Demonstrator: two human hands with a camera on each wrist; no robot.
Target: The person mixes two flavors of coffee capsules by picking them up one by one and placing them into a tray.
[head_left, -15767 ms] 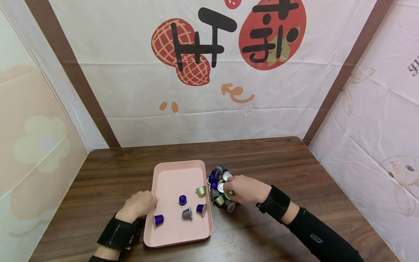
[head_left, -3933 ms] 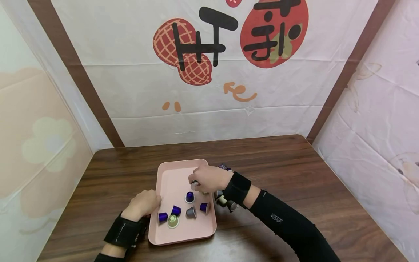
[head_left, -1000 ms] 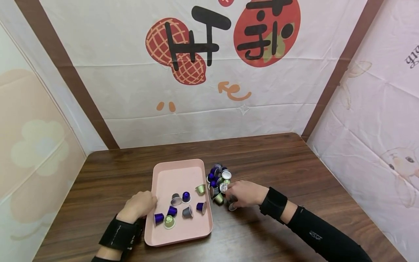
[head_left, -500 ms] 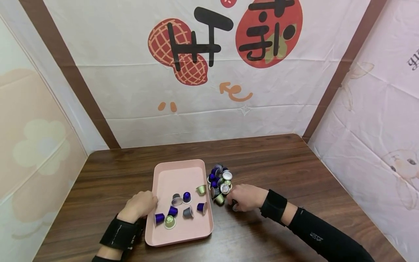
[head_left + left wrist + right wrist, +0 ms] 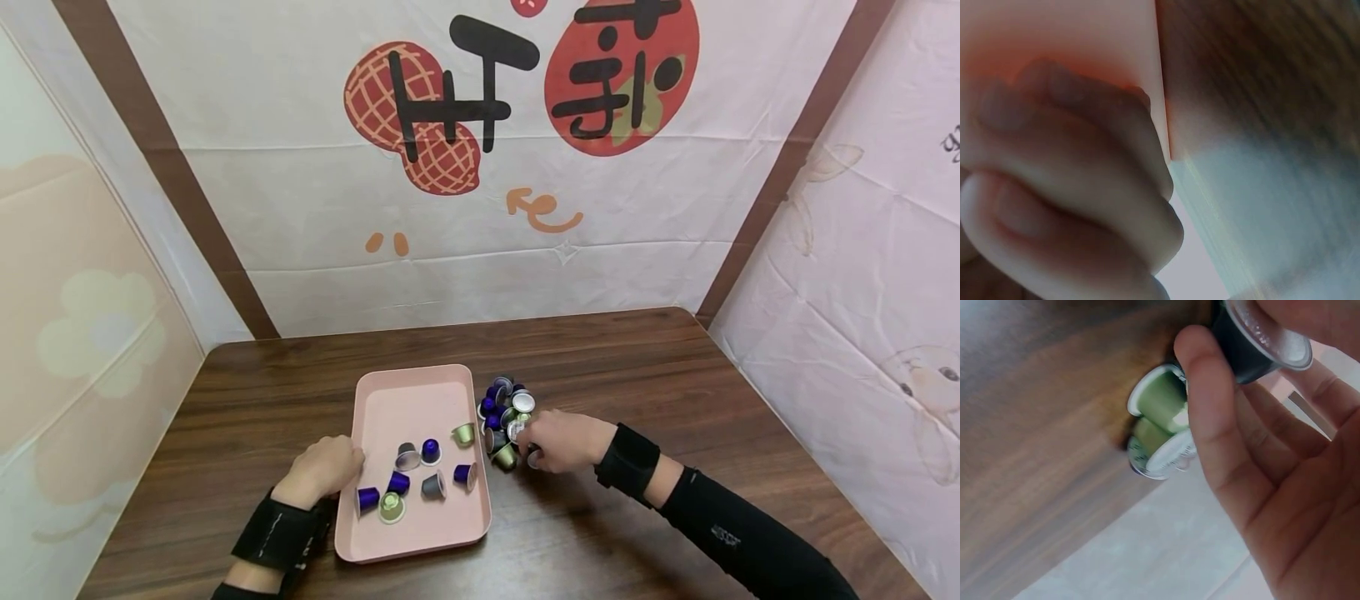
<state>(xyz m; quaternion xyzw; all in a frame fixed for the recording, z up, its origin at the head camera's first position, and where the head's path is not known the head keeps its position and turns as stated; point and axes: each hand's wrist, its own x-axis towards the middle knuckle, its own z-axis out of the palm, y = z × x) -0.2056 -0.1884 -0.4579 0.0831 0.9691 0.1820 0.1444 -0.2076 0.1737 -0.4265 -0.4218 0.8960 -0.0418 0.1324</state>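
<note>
My left hand (image 5: 322, 468) holds the left rim of a pink tray (image 5: 412, 392), fingers curled against it in the left wrist view. Blue, grey and green coffee capsules lie scattered in the tray, including an upright green one (image 5: 391, 507) and an upright blue one (image 5: 431, 451). My right hand (image 5: 566, 442) is at the near right side of a capsule pile (image 5: 506, 412) on the table. Between its thumb and fingers it pinches a dark coffee capsule (image 5: 1250, 347) with a silver lid. Green capsules (image 5: 1161, 403) lie beyond its fingers in the right wrist view.
The capsule pile stands close against the tray's right side, on a brown wooden table (image 5: 637, 367). A printed white cloth (image 5: 480, 283) hangs behind the table's far edge, with more cloth at both sides.
Since the oldest frame, the tray has gained a green, a blue and a grey capsule. Over the last second, my right hand has shifted slightly with the dark capsule; my left hand stays put.
</note>
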